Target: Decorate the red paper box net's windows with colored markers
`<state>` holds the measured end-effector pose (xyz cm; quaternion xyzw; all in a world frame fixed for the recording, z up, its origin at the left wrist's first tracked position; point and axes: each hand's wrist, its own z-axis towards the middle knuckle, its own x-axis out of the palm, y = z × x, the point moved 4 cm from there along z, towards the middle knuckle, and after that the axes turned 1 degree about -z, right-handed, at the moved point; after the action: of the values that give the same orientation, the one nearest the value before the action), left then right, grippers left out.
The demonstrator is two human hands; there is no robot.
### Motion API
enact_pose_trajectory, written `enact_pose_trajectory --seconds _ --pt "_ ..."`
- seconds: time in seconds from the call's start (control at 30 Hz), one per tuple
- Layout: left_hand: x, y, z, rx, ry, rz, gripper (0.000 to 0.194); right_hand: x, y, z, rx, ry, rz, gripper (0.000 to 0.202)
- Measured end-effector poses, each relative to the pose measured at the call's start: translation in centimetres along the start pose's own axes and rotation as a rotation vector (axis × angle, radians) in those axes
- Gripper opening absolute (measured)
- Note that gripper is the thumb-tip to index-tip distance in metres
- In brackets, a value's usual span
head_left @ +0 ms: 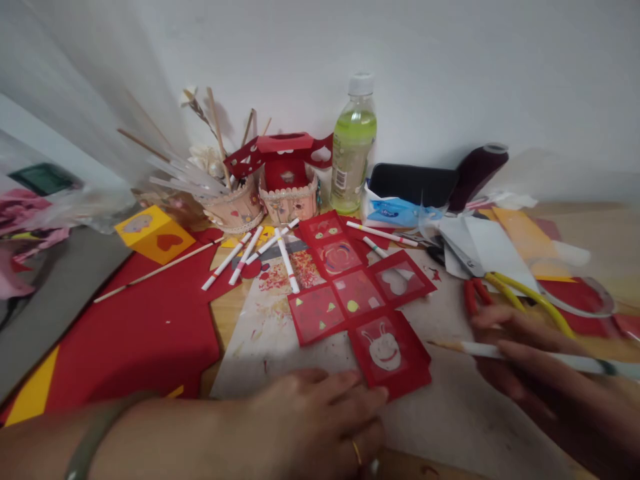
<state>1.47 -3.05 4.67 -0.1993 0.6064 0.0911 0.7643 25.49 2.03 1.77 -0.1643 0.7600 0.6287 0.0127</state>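
My left hand [320, 420], ring on a finger and a bracelet on the wrist, lies with its fingers stretched toward the near edge of a red paper cutout [357, 283]; the fingertips touch that edge. The cutout is a flat, cross-like net of squares with clear-looking patches. Its nearest square bears a pale smiling face with two feelers [384, 348]. In my right hand [530, 373] is a white-barrelled pencil [487, 349], pointing left, its tip just right of the face square. A small pale bit under my left hand is too blurred to name.
Several white markers [287, 260] lie behind the cutout on a stained paper sheet [255, 333]. Red card [150, 333] and a yellow box [154, 235] are left. Decorated pots [235, 207] and a green drink bottle [354, 150] stand behind. Yellow-and-red-handled pliers [530, 297] lie right.
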Motion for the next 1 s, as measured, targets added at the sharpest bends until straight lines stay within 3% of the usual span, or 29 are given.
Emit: enact_pose_trajectory --seconds 0.13,0.27,0.37,0.53,0.73,0.87,1.0 --pt "2.4 0.3 0.4 0.095 -0.026 0.198 0.033 2.3 1.6 2.5 -0.03 0.068 0.032 0.026" --pt "2.4 1.2 0.0 0.092 -0.067 0.296 0.029 4.1 3.0 4.1 -0.035 0.124 0.007 0.03" --pt "2.1 1.1 -0.1 0.079 -0.089 0.366 0.029 4.4 3.7 4.5 -0.082 0.132 -0.062 0.029" --pt "2.6 -0.8 0.4 0.101 -0.106 0.544 0.031 4.8 3.1 4.1 -0.105 0.18 -0.161 0.024" --pt "3.3 -2.0 1.5 0.033 -0.217 0.676 0.024 5.2 2.5 3.7 -0.138 0.202 -0.222 0.028" --pt "3.0 -2.1 1.6 0.013 -0.22 0.664 0.023 5.2 2.5 3.8 -0.155 0.199 -0.257 0.028" --pt "2.6 -2.0 1.4 0.031 -0.135 0.627 0.025 5.3 2.5 3.8 -0.166 0.216 -0.264 0.027"
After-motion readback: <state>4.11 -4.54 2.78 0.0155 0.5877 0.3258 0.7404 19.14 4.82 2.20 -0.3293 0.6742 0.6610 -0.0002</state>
